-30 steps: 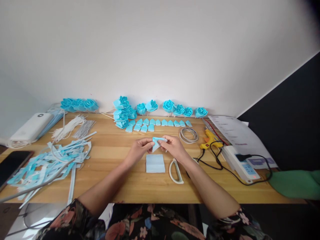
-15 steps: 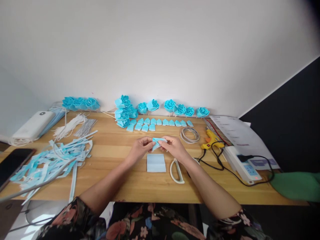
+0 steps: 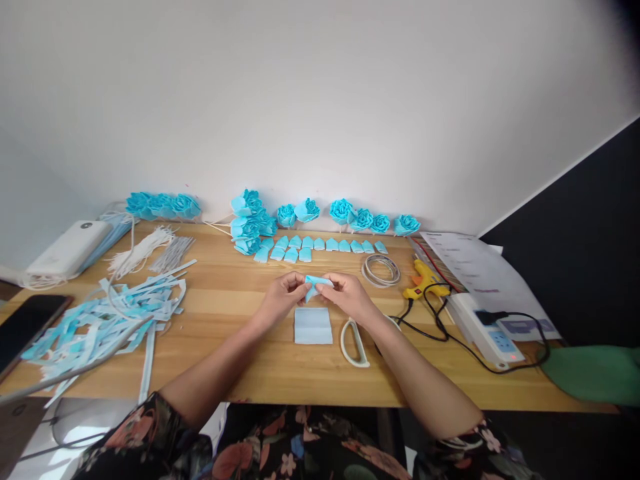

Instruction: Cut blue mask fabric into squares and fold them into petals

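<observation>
Between my two hands is a small light-blue fabric piece (image 3: 316, 283), folded at its upper edge. My left hand (image 3: 286, 296) pinches its left corner between thumb and fingers. On the other side my right hand (image 3: 346, 293) grips the right part, its thumb pressed on the front. Just below, a pale blue fabric square (image 3: 313, 327) with a crease lies flat on the table. Beside it, under my right forearm, are white scissor handles (image 3: 354, 345); the forearm hides the rest. Folded blue petals (image 3: 344, 246) lie in rows beyond my hands.
Blue fabric roses (image 3: 342, 211) line the wall. Rolls of tape (image 3: 381, 271), a yellow glue gun (image 3: 425, 280) and a corded power strip (image 3: 493, 337) are at right. Fabric strips (image 3: 110, 320), white ties (image 3: 143, 250), a phone (image 3: 30, 327) and a white power bank (image 3: 70, 250) occupy the left.
My hands stay almost in place with the fabric piece pinched between them. Its fold looks slightly different along the top edge; the table items have not moved.
</observation>
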`<action>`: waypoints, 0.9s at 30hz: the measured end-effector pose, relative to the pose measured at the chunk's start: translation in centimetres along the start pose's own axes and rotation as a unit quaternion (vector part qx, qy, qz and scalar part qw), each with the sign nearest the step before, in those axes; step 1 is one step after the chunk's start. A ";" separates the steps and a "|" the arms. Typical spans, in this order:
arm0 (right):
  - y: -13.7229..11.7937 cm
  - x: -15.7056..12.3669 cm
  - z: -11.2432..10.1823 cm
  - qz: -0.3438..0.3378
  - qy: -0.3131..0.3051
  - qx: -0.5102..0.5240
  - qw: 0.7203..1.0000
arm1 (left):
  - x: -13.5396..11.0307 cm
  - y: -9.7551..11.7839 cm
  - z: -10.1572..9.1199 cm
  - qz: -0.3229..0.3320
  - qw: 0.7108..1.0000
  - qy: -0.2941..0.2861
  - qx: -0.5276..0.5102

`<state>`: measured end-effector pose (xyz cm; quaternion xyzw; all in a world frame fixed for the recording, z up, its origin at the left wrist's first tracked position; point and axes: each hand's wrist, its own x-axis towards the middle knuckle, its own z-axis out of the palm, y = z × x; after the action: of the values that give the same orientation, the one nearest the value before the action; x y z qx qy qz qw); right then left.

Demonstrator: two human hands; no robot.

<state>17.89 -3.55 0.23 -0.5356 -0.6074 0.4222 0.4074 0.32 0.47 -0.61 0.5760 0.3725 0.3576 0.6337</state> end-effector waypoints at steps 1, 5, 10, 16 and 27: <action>0.0 0.0 0.0 -0.004 0.004 -0.012 1.000 | 0.0 0.1 0.0 -0.001 1.000 0.000 -0.002; -0.2 -0.1 0.1 -0.020 0.002 -0.075 0.997 | 0.0 0.3 -0.1 0.007 1.000 0.006 0.001; -0.1 0.0 -0.2 -0.025 0.041 -0.081 0.996 | 0.0 -0.2 -0.3 0.016 1.000 0.009 0.010; 0.1 0.2 -0.7 -0.017 0.056 -0.050 0.997 | 0.0 0.0 -0.1 0.003 1.000 -0.015 0.016; -0.7 0.0 -0.4 -0.038 0.031 -0.075 0.996 | 0.0 -0.3 -0.2 -0.016 0.999 -0.013 0.035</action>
<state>18.05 -3.56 1.04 -0.5537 -0.6445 0.3428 0.4006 0.14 0.60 -0.88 0.5964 0.3854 0.3266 0.6238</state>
